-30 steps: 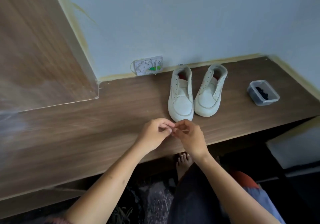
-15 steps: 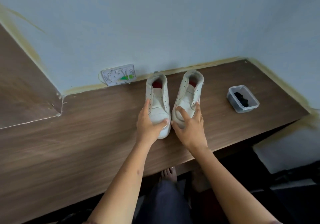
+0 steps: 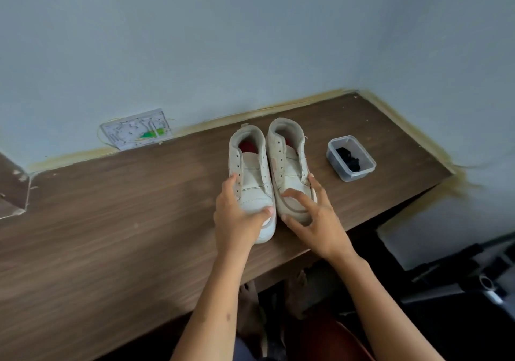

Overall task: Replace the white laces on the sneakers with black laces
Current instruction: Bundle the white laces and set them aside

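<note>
Sneakers side by side at the frame's centre, on the wooden counter (image 3: 139,221).
Left hand (image 3: 237,218) grips the left sneaker (image 3: 252,176) at its toe; right hand (image 3: 315,221) curls over the right sneaker (image 3: 289,165). Black laces (image 3: 348,158) lie in a clear tub (image 3: 351,158) right of them.

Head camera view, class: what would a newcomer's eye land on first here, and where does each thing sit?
First, the two white sneakers side by side on the wooden desk, toes toward the person, eyelets apparently empty. The left hand grips the left shoe's toe; the right hand curls over the other's. To their right stands a clear tub holding something black.
</note>
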The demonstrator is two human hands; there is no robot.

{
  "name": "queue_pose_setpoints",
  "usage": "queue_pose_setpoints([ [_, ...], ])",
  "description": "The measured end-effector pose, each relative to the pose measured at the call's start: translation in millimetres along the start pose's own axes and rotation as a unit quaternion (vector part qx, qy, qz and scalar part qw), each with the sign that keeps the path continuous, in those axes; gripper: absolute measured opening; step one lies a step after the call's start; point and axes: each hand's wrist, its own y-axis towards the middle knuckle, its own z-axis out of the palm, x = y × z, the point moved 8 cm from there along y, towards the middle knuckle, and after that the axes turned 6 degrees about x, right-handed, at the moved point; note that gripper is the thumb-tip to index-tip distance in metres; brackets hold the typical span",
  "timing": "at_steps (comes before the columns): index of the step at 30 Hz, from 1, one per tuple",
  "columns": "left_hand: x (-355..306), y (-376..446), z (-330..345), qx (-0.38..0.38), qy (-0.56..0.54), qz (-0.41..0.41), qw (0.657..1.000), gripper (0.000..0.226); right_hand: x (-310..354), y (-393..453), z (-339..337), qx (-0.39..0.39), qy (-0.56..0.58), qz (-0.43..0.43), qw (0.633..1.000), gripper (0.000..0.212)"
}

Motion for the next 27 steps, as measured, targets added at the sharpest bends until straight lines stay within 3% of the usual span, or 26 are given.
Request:
queue_pose_setpoints([
  [2, 5, -2, -1, -0.012, -0.002, -0.002, 1.0, 0.092, -4, 3, -26, -0.025, -0.001, 0.004, 1.0, 0.035],
  [5, 9, -4, -3, -0.022, 0.008, -0.012, 1.0, 0.092, -20, 17, -94, -0.193, -0.047, 0.045, 0.979, 0.027],
  [7, 7, -1, -1, -0.025, 0.029, -0.014, 0.999, 0.088, -41, 37, -127, -0.245, -0.141, 0.119, 0.952, 0.026],
  [10, 5, 8, 0, -0.026, 0.043, -0.029, 0.998, 0.088, -78, 75, -143, -0.168, -0.252, 0.246, 0.921, 0.025],
  [15, 2, 15, 2, -0.004, 0.041, -0.052, 0.998, 0.089, -109, 115, -135, -0.058, -0.353, 0.311, 0.881, 0.046],
  [18, 3, 17, 1, 0.004, 0.045, -0.051, 0.998, 0.091, -119, 121, -130, -0.041, -0.318, 0.334, 0.886, 0.051],
  [27, 1, 17, 2, 0.019, 0.041, -0.054, 0.998, 0.091, -119, 120, -129, -0.072, -0.171, 0.355, 0.916, 0.035],
])
